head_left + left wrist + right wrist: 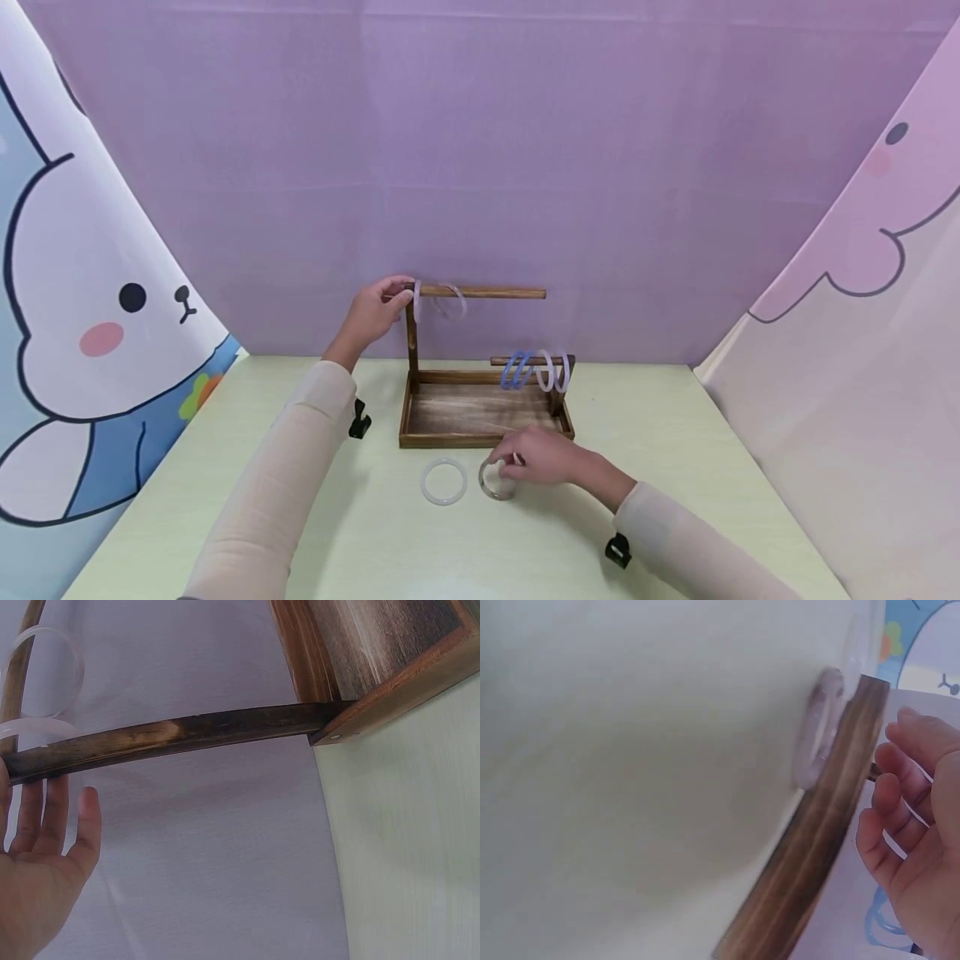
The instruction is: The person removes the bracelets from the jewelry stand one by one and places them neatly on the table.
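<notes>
My left hand [373, 311] holds the top of the tall post of a wooden bangle stand [412, 337]. In the left wrist view, its fingers pass behind the dark post [180, 735]. Two pale bangles [461, 302] hang on the upper bar near it. My right hand [547, 457], fingers loosely bent, is over a greyish-purple bangle [487, 492] in front of the stand. In the right wrist view those fingers [889, 791] stand apart from the purplish bangle [807, 761], across the tray's edge. A white bangle [425, 492] lies flat to the left.
Two blue bangles [508, 371] and two pale lilac bangles [545, 371] hang on the short lower bar at right. The stand's tray [450, 442] sits on a pale green table [420, 550]. A purple cloth [480, 167] hangs behind, with printed cloths at both sides.
</notes>
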Available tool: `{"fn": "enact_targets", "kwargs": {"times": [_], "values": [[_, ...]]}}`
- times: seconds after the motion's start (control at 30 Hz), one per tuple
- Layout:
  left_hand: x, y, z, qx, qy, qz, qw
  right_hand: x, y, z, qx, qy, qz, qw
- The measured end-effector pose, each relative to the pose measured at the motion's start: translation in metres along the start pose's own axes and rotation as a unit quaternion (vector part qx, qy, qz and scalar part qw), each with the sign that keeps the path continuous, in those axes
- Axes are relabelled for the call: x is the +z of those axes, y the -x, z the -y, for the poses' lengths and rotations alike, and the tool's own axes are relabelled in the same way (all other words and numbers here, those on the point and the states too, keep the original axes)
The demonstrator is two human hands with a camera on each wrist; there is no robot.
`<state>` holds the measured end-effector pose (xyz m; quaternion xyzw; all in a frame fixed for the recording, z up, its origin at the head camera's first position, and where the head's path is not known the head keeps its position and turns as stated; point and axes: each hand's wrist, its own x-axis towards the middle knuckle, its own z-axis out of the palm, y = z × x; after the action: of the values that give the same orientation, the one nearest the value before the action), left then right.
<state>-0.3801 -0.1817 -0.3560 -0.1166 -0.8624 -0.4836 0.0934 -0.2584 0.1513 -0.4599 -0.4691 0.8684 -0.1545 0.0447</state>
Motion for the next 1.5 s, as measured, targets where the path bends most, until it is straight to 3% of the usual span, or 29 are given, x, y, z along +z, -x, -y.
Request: {"fn": "enact_targets", "kwargs": {"times": [0.3, 0.9, 1.5], "values": [[-0.001, -0.002, -0.001, 0.002, 0.005, 0.001, 1.0000, -0.014, -0.007, -0.005, -0.017, -0.029, -0.033, 0.999], [-0.004, 0.000, -0.001, -0.005, 0.010, 0.000, 0.9999, -0.043, -0.026, 0.003, -0.025, -0.029, -0.111, 0.993], [-0.002, 0.003, -0.006, -0.004, 0.010, 0.003, 0.9999, -0.057, -0.050, 0.015, 0.049, -0.083, -0.193, 0.977]]}}
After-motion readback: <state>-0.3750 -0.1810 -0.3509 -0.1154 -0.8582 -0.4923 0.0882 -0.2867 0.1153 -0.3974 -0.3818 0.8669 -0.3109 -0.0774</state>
